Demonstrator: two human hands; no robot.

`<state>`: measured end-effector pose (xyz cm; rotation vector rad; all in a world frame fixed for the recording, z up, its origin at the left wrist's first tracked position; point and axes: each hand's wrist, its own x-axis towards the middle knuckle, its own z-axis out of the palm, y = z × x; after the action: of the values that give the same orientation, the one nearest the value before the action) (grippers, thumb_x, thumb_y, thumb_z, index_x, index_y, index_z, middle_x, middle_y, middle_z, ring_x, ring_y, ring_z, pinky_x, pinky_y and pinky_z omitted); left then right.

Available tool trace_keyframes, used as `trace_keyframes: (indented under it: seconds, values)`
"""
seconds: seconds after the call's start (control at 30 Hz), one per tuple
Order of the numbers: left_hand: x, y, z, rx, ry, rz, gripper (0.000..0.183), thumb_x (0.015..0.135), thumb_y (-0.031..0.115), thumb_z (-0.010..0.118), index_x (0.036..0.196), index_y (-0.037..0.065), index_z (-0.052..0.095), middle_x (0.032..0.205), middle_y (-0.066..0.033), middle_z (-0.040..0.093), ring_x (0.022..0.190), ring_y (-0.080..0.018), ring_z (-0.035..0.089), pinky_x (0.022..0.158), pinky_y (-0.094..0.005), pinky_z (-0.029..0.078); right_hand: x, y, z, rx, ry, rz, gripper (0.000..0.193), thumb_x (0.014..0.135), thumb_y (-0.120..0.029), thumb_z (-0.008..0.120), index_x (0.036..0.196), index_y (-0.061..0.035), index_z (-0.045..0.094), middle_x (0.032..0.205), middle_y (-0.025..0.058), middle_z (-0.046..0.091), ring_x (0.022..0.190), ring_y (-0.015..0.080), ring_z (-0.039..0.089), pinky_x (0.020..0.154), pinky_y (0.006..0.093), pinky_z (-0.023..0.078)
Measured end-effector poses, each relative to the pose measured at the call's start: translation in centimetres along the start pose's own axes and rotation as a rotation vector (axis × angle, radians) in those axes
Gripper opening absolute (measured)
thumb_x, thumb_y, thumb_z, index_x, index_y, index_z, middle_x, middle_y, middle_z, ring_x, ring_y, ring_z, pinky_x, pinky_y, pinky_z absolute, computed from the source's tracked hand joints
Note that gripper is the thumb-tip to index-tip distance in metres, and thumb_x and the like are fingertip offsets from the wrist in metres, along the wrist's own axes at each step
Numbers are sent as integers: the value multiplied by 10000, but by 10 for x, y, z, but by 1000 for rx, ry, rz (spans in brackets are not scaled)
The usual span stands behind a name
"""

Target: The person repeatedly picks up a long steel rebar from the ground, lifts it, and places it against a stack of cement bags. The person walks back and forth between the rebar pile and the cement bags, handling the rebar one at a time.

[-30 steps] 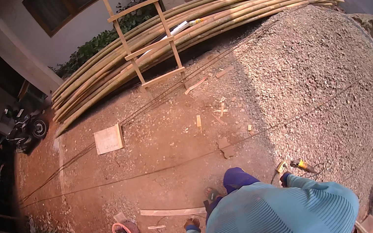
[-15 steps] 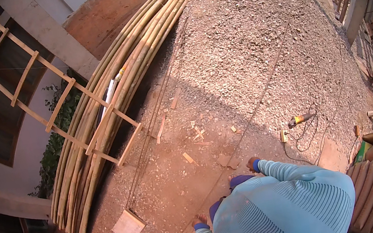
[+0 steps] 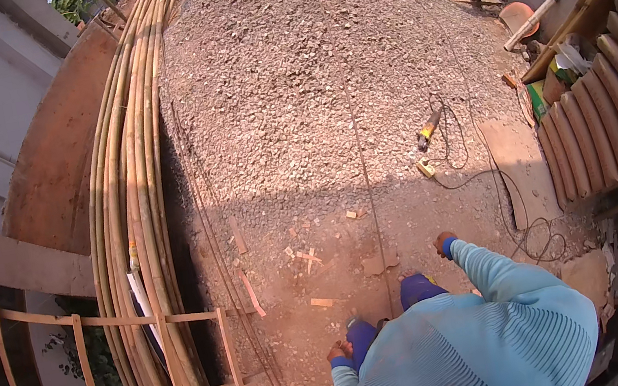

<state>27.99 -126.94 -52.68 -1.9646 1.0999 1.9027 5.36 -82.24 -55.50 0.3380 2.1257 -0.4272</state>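
Observation:
My left hand (image 3: pixel 340 349) hangs low beside my dark blue trouser leg (image 3: pixel 362 334), its small fingers curled in and nothing showing in them. Held out to the right over the dirt ground is my right hand (image 3: pixel 443 242), also curled, with no object visible in it. Both arms wear light blue sleeves with darker cuffs. Ahead of the right hand, a corded yellow-and-black power tool (image 3: pixel 429 130) lies on the gravel. Close to it sits a small pale socket block (image 3: pixel 425 168). Neither hand touches them. Wood offcuts (image 3: pixel 322 302) are scattered ahead of my feet.
A long bundle of bamboo poles (image 3: pixel 146 180) runs along the left, with a wooden ladder (image 3: pixel 116 319) lying across it. Gravel (image 3: pixel 288 73) is heaped ahead. Stacked filled sacks (image 3: pixel 601 116) stand at right, near a flat board (image 3: pixel 519 164). The tool's cable loops over the ground.
My view has turned to the right: the bamboo and ladder now lie farther left, and the sacks show more fully. Both hands remain low, and the right is held farther out from my body.

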Motion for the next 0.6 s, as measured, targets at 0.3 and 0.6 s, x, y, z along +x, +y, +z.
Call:
trace_keyframes:
  seconds: [0.3,0.6]
  values:
    - [77,102,-64,603,-281,197,268,926,215,503,1033,-21,568,712,-148,641,530,-214,614,439,-306,497,-74,79,282,178,-80,69,292,794,-319,677,1029,-146,664,954,70,702,917,266,664,703,400,553]
    - [64,113,-86,1637,-342,820,291,887,302,568,895,23,649,884,-179,649,839,-349,618,760,-430,481,-155,-38,383,998,-47,475,289,908,-278,544,971,-18,656,717,96,662,560,200,626,472,347,498]
